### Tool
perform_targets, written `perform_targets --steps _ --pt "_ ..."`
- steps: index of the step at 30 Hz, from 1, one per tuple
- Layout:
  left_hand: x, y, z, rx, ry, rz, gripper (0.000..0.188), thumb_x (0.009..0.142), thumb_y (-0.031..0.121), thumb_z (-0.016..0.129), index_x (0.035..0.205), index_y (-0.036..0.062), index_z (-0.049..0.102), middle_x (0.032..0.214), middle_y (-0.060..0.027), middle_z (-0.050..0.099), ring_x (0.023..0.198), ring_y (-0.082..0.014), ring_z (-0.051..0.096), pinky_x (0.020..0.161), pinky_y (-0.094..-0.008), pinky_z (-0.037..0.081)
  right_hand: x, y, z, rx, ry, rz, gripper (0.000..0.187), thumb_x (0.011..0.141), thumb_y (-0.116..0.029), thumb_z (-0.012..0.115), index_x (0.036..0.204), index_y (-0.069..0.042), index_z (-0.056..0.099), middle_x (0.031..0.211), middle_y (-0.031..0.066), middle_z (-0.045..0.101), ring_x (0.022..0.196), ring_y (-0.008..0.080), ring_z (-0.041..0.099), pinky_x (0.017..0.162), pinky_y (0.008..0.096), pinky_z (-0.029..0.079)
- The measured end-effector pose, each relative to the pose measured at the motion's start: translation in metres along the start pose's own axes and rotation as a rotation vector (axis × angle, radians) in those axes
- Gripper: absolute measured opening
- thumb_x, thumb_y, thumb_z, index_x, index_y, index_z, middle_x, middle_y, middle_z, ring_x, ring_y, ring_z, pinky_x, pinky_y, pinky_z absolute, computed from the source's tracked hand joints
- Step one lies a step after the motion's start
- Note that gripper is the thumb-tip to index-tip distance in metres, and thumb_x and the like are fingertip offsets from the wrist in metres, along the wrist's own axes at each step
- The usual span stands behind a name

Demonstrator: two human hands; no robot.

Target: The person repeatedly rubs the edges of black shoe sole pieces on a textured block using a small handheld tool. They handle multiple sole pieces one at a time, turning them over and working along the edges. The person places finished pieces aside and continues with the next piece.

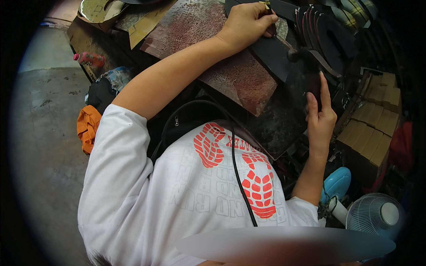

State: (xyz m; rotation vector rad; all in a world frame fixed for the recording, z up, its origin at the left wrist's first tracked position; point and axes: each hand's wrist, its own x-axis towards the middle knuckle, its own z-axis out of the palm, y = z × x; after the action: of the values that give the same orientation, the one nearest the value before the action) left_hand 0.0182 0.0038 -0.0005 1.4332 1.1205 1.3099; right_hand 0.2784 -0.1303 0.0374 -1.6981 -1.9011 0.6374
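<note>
My left hand [246, 22] reaches far forward over a rusty red-brown work surface [239, 75]. Its fingers are closed on the upper end of a flat black sheet [277, 55], with a small yellowish object at the fingertips that I cannot identify. My right hand [319, 117] is at the sheet's lower right edge, index finger straight up along it and thumb beside it, pinching the edge. Just beyond the sheet stands a stack of dark curved cut pieces [326, 33].
Brown cardboard boxes [375, 115] are stacked on the right. A white fan [375, 215] and a light blue fan part [337, 181] sit at the lower right. On the left are an orange cloth [88, 126], a pink bottle [88, 58] and grey concrete floor [44, 133].
</note>
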Motion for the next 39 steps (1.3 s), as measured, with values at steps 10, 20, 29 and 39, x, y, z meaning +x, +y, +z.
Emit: perform_targets --steps 10,20,29,39 --pt "-0.002 0.000 0.001 0.282 -0.023 0.210 0.016 0.091 0.017 0.069 0.094 0.0013 0.069 0.077 -0.0107 0.070 0.069 -0.0244 0.068 0.063 -0.0326 0.055 -0.003 -0.033 -0.064 0.388 0.207 -0.099 0.045 0.101 -0.039 0.056 0.128 -0.004 0.061 0.100 0.0168 0.069 0.063 0.0154 0.060 0.055 0.0281 0.047" --pt "-0.012 0.004 0.012 0.637 -0.040 0.734 0.015 0.088 0.015 0.072 0.099 0.0049 0.069 0.086 -0.0145 0.070 0.079 -0.0321 0.070 0.069 -0.0354 0.056 0.007 -0.059 -0.016 0.170 0.089 0.031 0.046 0.098 -0.025 0.062 0.140 -0.013 0.051 0.104 0.0133 0.070 0.079 0.0189 0.067 0.070 0.0324 0.052" --pt "0.009 0.001 -0.022 -0.362 0.282 0.237 0.012 0.098 0.012 0.064 0.097 -0.0001 0.063 0.089 -0.0027 0.069 0.080 -0.0106 0.065 0.074 -0.0251 0.052 -0.007 -0.025 0.012 -0.052 0.014 0.025 0.052 0.099 -0.028 0.063 0.149 -0.025 0.048 0.118 0.0202 0.070 0.104 0.0339 0.071 0.081 0.0409 0.056" --pt "0.009 -0.006 -0.046 -0.054 -0.065 -0.070 0.014 0.094 0.015 0.067 0.093 0.0012 0.067 0.079 0.0025 0.062 0.072 -0.0077 0.056 0.065 -0.0272 0.047 0.003 -0.021 0.017 0.038 0.060 -0.015 0.054 0.096 -0.023 0.067 0.148 -0.024 0.050 0.113 0.0186 0.072 0.098 0.0300 0.074 0.079 0.0377 0.056"
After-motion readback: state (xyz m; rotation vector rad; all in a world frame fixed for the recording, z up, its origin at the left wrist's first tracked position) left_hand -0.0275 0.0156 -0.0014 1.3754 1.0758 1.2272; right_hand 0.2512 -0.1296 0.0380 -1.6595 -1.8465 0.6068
